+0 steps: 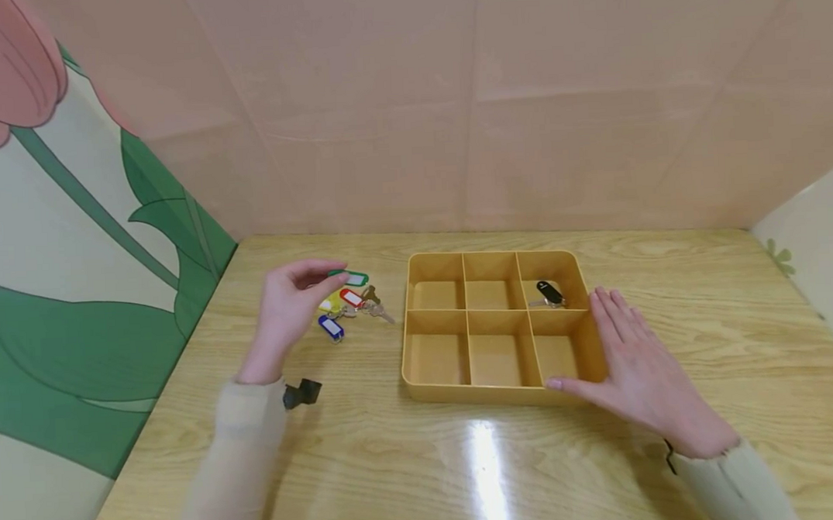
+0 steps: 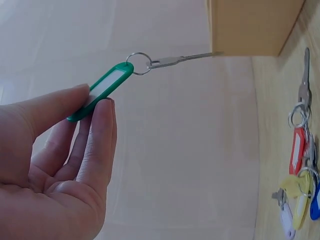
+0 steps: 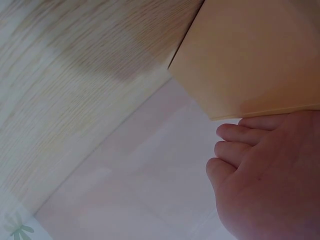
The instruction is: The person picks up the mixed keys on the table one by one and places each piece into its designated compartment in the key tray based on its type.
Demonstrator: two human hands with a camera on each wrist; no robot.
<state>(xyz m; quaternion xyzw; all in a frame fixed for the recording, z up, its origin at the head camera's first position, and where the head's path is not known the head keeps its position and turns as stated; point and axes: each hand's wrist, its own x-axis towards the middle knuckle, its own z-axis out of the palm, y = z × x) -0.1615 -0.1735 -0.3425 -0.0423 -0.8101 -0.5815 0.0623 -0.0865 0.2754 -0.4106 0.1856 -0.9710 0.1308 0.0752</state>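
Note:
Between thumb and fingertips my left hand [image 1: 289, 308] pinches a green key tag [image 2: 102, 90], held up off the table. From its ring [image 2: 139, 63] hangs a key [image 2: 172, 61], its tip overlapping the organizer in the left wrist view. Below that hand lies a pile of tagged keys: a red tag [image 1: 351, 298], a yellow tag [image 1: 330, 303], a blue tag [image 1: 332, 327] and a pale lilac tag [image 2: 286, 221]. My right hand [image 1: 641, 370] rests against the divided organizer box [image 1: 478, 394], fingers straight along its right side, thumb at the front rim. A black-tagged key [image 1: 549, 291] lies in the back right compartment.
The tan organizer has several compartments in two rows. Behind the wooden table [image 1: 369, 464] stands a pinkish wall [image 1: 467, 134], with a flower-painted wall [image 1: 75, 267] on the left. A black piece [image 1: 302, 393] shows at the left cuff.

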